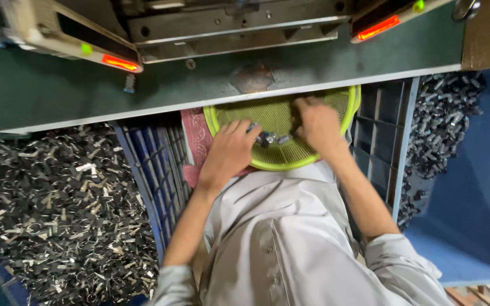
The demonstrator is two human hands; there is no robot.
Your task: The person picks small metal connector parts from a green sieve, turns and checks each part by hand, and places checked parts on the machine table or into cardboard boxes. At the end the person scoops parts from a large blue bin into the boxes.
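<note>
A round lime-green mesh tray [282, 164] rests on my lap, partly under the edge of a green machine table [58, 85]. A few small shiny metal parts [270, 137] lie in the middle of the tray. My left hand [229, 152] rests on the tray's left side, its fingers closed around some of those parts. My right hand [319, 123] lies palm down on the tray's right side, fingers curled onto the mesh just beside the parts.
A heap of dark and silvery metal clips [58, 209] fills the bin at my left. A blue plastic crate [160, 170] stands beside my left arm. Another crate [384, 136] and a pile of dark parts [443, 119] on blue sheeting are at my right. A press with orange lights [119, 62] is above.
</note>
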